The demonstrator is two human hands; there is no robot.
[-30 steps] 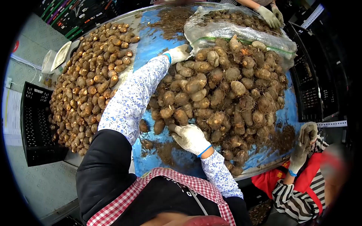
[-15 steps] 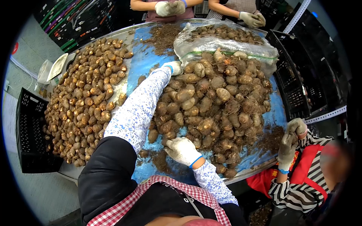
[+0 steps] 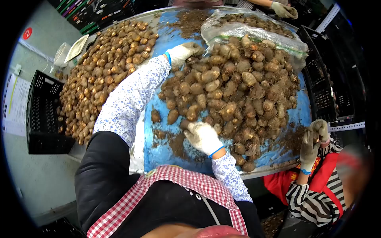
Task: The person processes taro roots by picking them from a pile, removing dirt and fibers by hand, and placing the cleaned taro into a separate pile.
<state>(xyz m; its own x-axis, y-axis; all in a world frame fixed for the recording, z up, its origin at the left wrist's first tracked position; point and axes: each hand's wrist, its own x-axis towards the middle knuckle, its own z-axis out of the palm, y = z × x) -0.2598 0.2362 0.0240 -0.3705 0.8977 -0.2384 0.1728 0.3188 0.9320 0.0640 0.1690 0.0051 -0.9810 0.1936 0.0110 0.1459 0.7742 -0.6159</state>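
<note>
A large heap of hairy brown tubers (image 3: 230, 95) lies on the blue sheet (image 3: 152, 137). At its upper left edge is my left hand (image 3: 185, 52) in a white glove, fingers curled; what it grips, if anything, is hidden. Near the heap's lower edge my right hand (image 3: 203, 137), gloved too, is closed on a brown tuber (image 3: 185, 124). Two loose tubers lie just left of it, one of them a rounded tuber (image 3: 173, 116). Cleaner tubers (image 3: 107, 71) form a second pile on the left side of the table.
A black crate (image 3: 43, 115) stands at the left edge. At the back lies an open mesh sack (image 3: 258, 33) of tubers. A co-worker's gloved hands (image 3: 311, 146) are at the right, and another's glove (image 3: 284, 10) at the back. Black crates (image 3: 323, 75) stand at the right.
My left hand has turned and its fingers have curled at the heap's upper left edge. My right hand still holds its tuber near the lower edge. The camera view has shifted.
</note>
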